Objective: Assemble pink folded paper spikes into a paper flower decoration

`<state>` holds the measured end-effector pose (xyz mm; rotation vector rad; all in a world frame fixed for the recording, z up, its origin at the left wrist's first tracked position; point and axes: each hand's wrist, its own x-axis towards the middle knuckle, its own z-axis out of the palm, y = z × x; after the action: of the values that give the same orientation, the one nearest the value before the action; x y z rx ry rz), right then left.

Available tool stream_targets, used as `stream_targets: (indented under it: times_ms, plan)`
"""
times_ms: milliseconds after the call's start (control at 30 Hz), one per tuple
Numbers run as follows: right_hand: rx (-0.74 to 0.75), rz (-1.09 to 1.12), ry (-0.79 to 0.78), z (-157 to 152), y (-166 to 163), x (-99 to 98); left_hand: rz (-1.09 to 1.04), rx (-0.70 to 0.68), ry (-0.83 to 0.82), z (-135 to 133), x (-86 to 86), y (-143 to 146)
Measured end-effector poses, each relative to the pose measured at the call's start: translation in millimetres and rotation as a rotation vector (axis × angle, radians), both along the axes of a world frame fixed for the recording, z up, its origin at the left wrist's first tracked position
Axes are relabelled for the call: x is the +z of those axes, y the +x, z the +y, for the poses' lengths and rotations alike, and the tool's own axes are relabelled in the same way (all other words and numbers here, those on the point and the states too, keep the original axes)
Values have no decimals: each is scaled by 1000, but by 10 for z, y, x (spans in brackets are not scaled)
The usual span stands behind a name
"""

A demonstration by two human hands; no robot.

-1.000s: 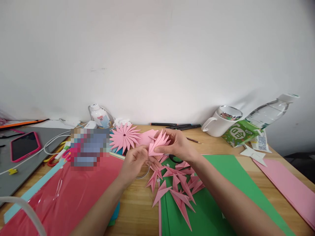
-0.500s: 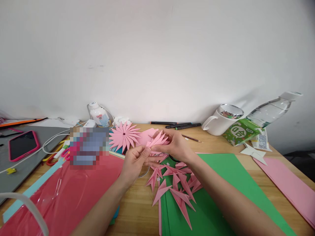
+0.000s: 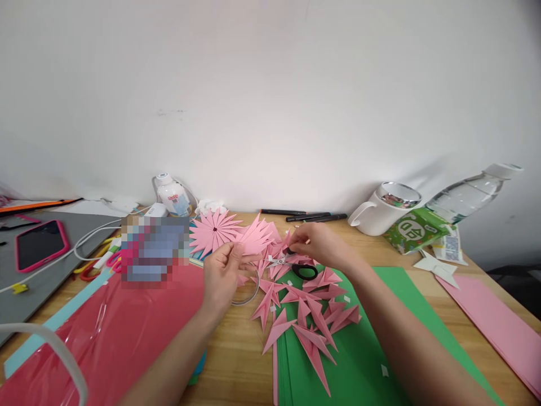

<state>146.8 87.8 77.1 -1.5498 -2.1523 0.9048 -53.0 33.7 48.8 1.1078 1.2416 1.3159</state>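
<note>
Between thumb and fingers, my left hand pinches a pink folded-paper fan made of several pointed pieces. My right hand is apart from it, with fingertips together just above the black-handled scissors. Whether they grip a scissor loop or a paper piece there, I cannot tell. The scissors lie among loose pink folded-paper pieces, which spread over a stack of green paper. A round pink pleated star stands behind my left hand.
Black markers lie by the wall. At the right are a white mug, a green packet, a water bottle and pink paper sheets. Red paper in plastic and a phone lie left.
My right hand has let go of the pink fan and moved right, down to the scissors and loose pieces. My left hand keeps the fan and has shifted slightly left.
</note>
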Motion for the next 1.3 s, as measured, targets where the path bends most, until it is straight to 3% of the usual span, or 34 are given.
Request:
stream_targets:
  times_ms: [100,367,633,867,967,1100,1233,1300]
  plan:
    - [93,-204,96,-43,-114,-52,44,40,0,2,21,7]
    - [93,-261,136,-64,-324,-286,97,-8,6,-30,88,28]
    - [85,-199,119,-80,-361,-298,78,-43,11,-59,93,37]
    - [194,-63,74,-70,-326,-275,62,-17,14,-39,63,57]
    - [271,12,9,-43,-231,-228,64,-25,9,-36,75,63]
    - [294,135,-32,-56,-54,-25,80,-12,28,-37,76,53]
    - [101,418,216,-177,-50,180,75,-45,72,-45,57,56]
    - [133,503,356,-246,-123,214,99,-84,75,-52,55,63]
